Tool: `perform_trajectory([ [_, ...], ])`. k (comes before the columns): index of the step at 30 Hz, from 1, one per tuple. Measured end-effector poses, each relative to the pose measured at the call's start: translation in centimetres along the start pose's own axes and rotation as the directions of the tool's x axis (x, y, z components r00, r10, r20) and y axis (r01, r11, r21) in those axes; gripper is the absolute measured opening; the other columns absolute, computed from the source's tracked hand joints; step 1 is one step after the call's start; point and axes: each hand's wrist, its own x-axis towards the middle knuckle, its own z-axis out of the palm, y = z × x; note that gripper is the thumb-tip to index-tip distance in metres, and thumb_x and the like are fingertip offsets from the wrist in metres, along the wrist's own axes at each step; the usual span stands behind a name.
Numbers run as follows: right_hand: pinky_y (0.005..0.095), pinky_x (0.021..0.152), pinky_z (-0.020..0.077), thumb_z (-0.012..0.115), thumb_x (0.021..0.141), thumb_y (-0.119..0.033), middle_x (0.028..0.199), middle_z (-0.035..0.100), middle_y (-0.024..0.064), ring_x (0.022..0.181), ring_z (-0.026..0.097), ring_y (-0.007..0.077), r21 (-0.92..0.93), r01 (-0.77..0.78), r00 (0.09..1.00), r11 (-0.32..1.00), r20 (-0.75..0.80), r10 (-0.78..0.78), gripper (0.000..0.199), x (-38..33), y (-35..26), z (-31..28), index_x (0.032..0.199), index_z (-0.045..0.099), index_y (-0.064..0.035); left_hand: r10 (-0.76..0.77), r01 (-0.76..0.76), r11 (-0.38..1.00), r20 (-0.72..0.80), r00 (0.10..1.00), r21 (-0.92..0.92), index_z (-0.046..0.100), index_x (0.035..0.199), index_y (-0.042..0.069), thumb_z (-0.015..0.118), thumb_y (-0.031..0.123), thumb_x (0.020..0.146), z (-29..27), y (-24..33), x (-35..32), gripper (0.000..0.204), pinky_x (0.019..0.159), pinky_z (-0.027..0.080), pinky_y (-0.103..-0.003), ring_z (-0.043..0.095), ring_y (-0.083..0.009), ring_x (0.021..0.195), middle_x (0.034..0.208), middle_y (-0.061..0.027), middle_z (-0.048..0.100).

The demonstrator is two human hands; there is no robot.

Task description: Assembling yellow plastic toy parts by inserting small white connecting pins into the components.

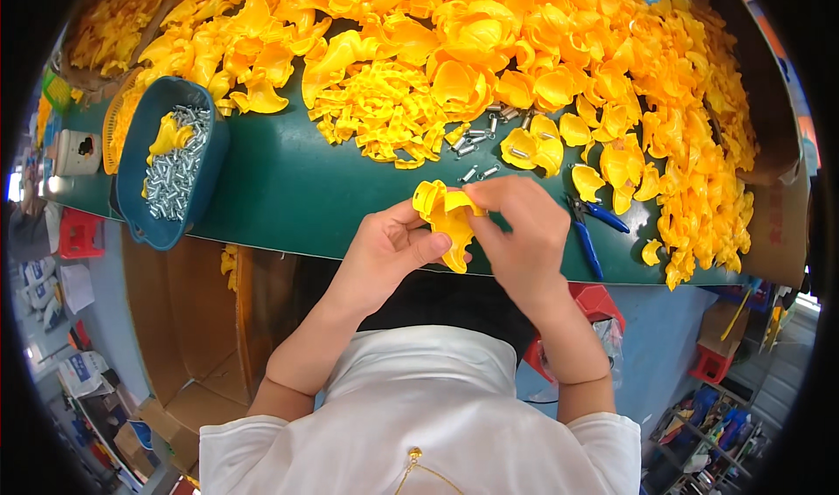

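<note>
A green surface point(288, 176) spans the scene, and most of its far side and right side lies under a great heap of loose yellow shell pieces point(559, 23). Judging by that heap, the work has a long way to go: a single piece is up in the hands, and nothing I can make out stands apart as a finished stack, so how much is done I cannot tell. A brown carton point(778, 215) stands at the right end. Near the left end is a blue-green basin point(205, 180) of small silver metal parts point(179, 180), with a yellow piece lying on top. In the middle is a lower mound of small yellow parts point(380, 110).

The left hand point(384, 250) and right hand point(529, 233) meet at the near edge of the surface, with the curved yellow piece point(444, 220) held upright between them. The left fingers are clamped around its left side — thumb across the front, a fingertip showing past the far side. The right fingers are pinched together on its upper right rim; whether they also grip a smaller part there is hidden.

Just right of the hands lie blue-handled pliers point(585, 243), untouched, and beyond the hands a few silver springs point(488, 173) — loose, near the mound.
</note>
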Motion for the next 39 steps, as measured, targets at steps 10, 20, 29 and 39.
perform_trajectory([
  [10,0.0264,0.066,0.0517,0.073,0.069,-0.003,0.089,0.068,0.0127,0.079,0.066,0.0229,0.340,-0.149,0.879,0.928,0.476,-0.033,0.023,2.4,1.2,-4.6,0.090,0.066,0.0035,-0.118,0.111,0.991,0.084,0.990,0.077,0.047,0.123,-0.005,0.058,0.006,0.088,0.1,1.2,-0.7,0.039,0.083,0.051,-0.030,0.063,-0.0181,0.091,0.109,-0.0110,0.060],
  [20,0.0256,0.057,0.0458,0.074,0.069,-0.004,0.074,0.065,0.0100,0.063,0.060,0.0168,0.276,-0.277,0.928,0.920,0.324,0.183,0.026,0.0,1.1,-3.9,0.094,0.068,0.0008,-0.163,0.167,0.985,0.080,0.983,-0.038,0.047,0.123,-0.004,0.054,0.012,0.091,-0.1,0.6,0.7,0.037,0.078,0.054,-0.033,0.065,-0.0223,0.088,0.109,-0.0127,0.061],
  [29,0.0319,0.064,0.0477,0.073,0.070,-0.018,0.082,0.065,0.0072,0.074,0.059,0.0259,0.341,-0.154,0.770,0.927,0.629,-0.103,0.027,0.5,0.2,-7.3,0.095,0.069,-0.0070,-0.412,0.607,0.770,0.574,0.708,-0.195,0.027,0.137,-0.005,0.046,0.059,0.085,0.2,-0.9,0.6,0.084,0.082,0.051,-0.036,0.054,-0.0337,0.113,0.131,-0.0249,0.043],
  [39,0.0349,0.080,0.0468,0.069,0.074,-0.007,0.091,0.065,0.0115,0.095,0.057,0.0286,-0.382,-0.331,0.935,0.863,-0.006,0.356,0.023,-0.4,5.9,-12.7,0.097,0.066,-0.0032,-0.301,0.469,0.841,0.488,0.819,-0.268,0.035,0.132,0.001,0.047,0.037,0.086,0.5,-1.8,1.4,0.059,0.066,0.047,-0.032,0.058,-0.0276,0.077,0.123,-0.0238,0.050],
])
